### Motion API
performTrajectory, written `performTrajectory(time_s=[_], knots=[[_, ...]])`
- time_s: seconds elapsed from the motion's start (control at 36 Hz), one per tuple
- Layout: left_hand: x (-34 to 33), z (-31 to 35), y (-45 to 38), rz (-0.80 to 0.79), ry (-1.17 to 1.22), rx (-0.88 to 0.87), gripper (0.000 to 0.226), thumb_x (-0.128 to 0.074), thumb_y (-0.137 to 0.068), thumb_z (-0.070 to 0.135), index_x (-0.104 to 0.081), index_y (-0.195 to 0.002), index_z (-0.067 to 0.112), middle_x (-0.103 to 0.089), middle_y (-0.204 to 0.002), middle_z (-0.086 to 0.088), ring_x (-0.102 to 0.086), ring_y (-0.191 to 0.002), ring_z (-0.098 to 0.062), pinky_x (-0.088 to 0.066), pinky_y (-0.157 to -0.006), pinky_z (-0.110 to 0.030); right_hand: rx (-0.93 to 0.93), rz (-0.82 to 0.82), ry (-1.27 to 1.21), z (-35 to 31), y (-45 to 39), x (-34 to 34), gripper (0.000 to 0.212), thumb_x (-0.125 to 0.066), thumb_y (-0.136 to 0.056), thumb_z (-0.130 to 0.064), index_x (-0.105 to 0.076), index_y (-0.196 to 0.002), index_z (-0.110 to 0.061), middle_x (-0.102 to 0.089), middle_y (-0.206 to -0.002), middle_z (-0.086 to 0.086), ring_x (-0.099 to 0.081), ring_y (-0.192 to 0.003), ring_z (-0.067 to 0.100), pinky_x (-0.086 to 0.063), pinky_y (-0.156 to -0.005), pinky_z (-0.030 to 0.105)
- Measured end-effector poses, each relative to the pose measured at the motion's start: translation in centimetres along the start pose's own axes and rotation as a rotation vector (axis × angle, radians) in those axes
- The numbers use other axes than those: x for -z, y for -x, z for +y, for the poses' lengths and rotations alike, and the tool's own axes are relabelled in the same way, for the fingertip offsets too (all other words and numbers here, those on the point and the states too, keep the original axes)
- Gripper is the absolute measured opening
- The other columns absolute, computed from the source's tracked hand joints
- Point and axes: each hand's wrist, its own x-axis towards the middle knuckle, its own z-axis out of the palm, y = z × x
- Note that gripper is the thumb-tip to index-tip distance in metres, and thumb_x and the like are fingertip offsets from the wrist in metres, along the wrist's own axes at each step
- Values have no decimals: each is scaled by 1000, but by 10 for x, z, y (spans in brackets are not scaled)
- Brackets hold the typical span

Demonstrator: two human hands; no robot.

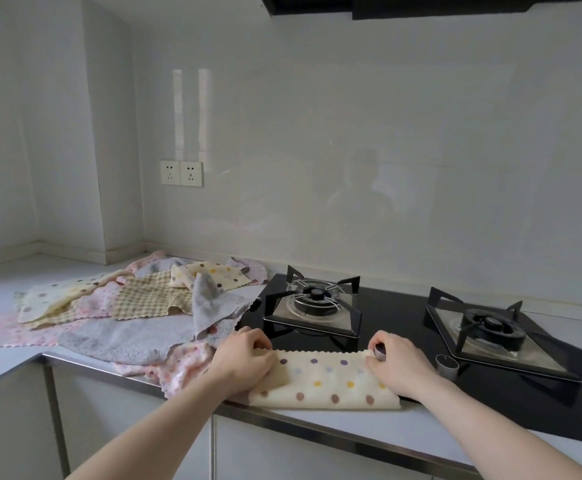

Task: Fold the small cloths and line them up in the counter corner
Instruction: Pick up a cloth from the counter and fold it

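Observation:
A cream cloth with coloured dots point(327, 381) lies folded in half at the counter's front edge, partly over the black hob. My left hand point(244, 355) pinches its far left corner. My right hand point(397, 362) pinches its far right corner. To the left a loose pile of unfolded cloths point(127, 306) is spread over the counter: pink, grey, checked green and dotted cream ones, overlapping each other.
A black gas hob point(404, 327) with two burners fills the counter to the right; a left burner grate point(314, 301) stands just beyond the cloth. Two knobs point(447, 365) sit by my right hand. The counter corner point(75, 261) lies far left, by the wall.

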Motion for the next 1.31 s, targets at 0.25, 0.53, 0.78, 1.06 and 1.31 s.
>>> performTrajectory(time_s=[0.25, 0.53, 0.78, 1.06, 1.31], knots=[[-7, -11, 1, 107, 171, 12, 5, -59, -90, 27, -58, -86, 30, -66, -82, 11, -61, -81, -7, -50, -74, -30, 10, 60, -108, -9, -7, 1, 14, -51, -98, -31, -55, -84, -33, -64, -89, -11, -59, -78, 12, -45, -66, 32], [-6, -11, 1, 65, 59, 27, 28, -50, -83, 44, -69, -103, 40, -58, -106, 14, -51, -106, -14, -31, -98, -38, 5, 172, -291, -28, -17, 15, 11, -55, -101, -26, -59, -90, -27, -70, -92, -9, -62, -85, 11, -43, -66, 31], [-3, -13, 1, 75, 141, 54, 10, -62, -74, 46, -62, -82, 40, -61, -96, 20, -55, -101, -11, -42, -100, -41, -54, 158, -252, -36, -15, 15, 14, -55, -98, -27, -64, -88, -30, -71, -81, -11, -60, -78, 9, -55, -71, 35], [4, -13, 3, 131, 461, 155, 32, -44, -69, 29, -70, -87, 32, -69, -80, 11, -63, -84, -11, -50, -75, -27, 1, 5, -389, -77, -19, 40, 4, -69, -87, -28, -69, -91, -29, -74, -78, -8, -67, -82, 10, -49, -65, 23], [9, -11, 7, 151, 543, 164, 36, -41, -65, 26, -73, -82, 29, -71, -81, 7, -66, -82, -14, -59, -77, -38, -7, -214, -681, -138, -11, 16, 21, -69, -90, -12, -63, -110, -10, -72, -88, 14, -64, -50, 14, -53, -50, 24]])
